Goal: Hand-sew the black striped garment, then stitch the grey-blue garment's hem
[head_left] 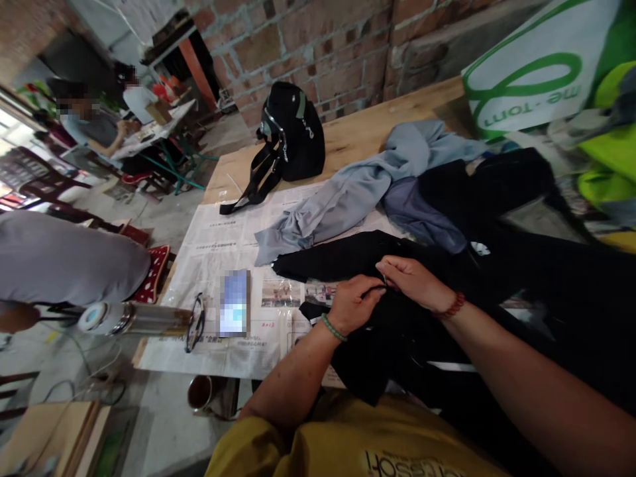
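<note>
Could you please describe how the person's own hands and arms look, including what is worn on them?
Both hands are without gloves. The left hand has a green bracelet at its wrist, the right hand a red bracelet; both look beaded. The forearms are bare, and a mustard-yellow sleeve shows on the left arm.

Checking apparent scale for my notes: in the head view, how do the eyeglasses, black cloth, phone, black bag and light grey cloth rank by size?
Largest to smallest, as they look:
1. Black cloth (partly because it is nearer the camera)
2. Light grey cloth
3. Black bag
4. Phone
5. Eyeglasses
</note>
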The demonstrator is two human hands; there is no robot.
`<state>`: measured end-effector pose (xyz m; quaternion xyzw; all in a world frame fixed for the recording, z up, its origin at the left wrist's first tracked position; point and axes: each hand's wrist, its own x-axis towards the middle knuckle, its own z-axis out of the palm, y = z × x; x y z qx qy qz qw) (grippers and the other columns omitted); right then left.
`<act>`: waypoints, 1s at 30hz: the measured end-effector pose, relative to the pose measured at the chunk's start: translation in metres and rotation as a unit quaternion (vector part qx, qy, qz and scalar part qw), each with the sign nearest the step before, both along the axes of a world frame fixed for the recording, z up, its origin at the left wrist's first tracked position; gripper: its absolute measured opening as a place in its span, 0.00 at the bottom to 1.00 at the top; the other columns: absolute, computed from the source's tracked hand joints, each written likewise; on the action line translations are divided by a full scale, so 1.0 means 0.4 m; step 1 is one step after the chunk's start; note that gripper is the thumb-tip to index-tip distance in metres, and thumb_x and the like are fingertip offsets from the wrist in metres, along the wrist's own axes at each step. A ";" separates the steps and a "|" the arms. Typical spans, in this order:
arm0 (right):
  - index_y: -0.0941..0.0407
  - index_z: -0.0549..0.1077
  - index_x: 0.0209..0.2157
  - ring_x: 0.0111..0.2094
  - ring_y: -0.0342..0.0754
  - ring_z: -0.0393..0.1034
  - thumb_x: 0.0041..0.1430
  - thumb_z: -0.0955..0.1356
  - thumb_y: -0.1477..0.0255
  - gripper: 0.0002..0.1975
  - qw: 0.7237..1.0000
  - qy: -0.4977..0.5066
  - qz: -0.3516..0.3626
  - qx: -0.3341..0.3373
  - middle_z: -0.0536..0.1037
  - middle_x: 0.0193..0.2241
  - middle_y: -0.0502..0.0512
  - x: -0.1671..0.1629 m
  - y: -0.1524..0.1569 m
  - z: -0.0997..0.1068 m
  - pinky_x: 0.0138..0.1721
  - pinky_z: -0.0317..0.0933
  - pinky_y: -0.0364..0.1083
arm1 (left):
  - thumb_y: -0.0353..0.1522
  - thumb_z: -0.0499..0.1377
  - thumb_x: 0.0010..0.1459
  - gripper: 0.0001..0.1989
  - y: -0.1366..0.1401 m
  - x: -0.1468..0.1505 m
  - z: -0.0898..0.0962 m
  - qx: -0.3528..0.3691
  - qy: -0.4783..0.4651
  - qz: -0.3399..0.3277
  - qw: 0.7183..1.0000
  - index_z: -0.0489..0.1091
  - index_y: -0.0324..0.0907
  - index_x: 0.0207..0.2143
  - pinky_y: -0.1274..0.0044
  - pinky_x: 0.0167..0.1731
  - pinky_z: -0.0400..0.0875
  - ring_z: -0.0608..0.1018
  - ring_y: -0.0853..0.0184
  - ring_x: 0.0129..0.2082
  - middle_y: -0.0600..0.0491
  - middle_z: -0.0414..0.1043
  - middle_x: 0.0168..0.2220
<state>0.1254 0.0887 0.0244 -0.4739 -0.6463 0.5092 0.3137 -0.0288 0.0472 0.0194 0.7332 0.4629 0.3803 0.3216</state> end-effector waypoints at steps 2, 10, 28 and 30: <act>0.56 0.58 0.18 0.19 0.38 0.51 0.56 0.60 0.55 0.21 1.000 -0.010 0.005 0.005 0.58 0.15 0.45 -0.004 0.000 -0.003 0.21 0.48 0.40 | 0.32 0.55 0.56 0.08 -0.001 -0.001 -0.004 -0.003 -0.007 0.000 1.000 0.74 0.43 0.36 0.76 0.40 0.69 0.75 0.67 0.35 0.50 0.75 0.34; 0.55 0.57 0.18 0.20 0.39 0.51 0.56 0.60 0.54 0.22 0.999 -0.028 0.024 0.016 0.57 0.16 0.46 -0.012 0.002 0.004 0.22 0.48 0.41 | 0.30 0.54 0.57 0.09 -0.011 -0.003 -0.008 0.014 -0.031 0.008 0.999 0.74 0.43 0.36 0.76 0.42 0.69 0.75 0.67 0.36 0.50 0.75 0.35; 0.55 0.71 0.33 0.28 0.43 0.67 0.57 0.62 0.61 0.13 0.994 0.028 -0.071 0.072 0.74 0.29 0.52 -0.023 -0.007 -0.013 0.26 0.60 0.41 | 0.35 0.62 0.48 0.09 0.033 -0.022 -0.003 -0.216 -0.256 0.123 0.934 0.71 0.39 0.30 0.82 0.27 0.63 0.68 0.75 0.24 0.57 0.68 0.24; 0.54 0.71 0.39 0.29 0.43 0.69 0.57 0.62 0.64 0.12 0.986 0.069 -0.119 0.094 0.75 0.34 0.53 -0.018 -0.006 -0.013 0.25 0.61 0.42 | 0.36 0.64 0.44 0.12 0.036 -0.019 -0.001 -0.276 -0.330 0.129 0.893 0.69 0.39 0.29 0.83 0.24 0.61 0.66 0.77 0.21 0.59 0.66 0.22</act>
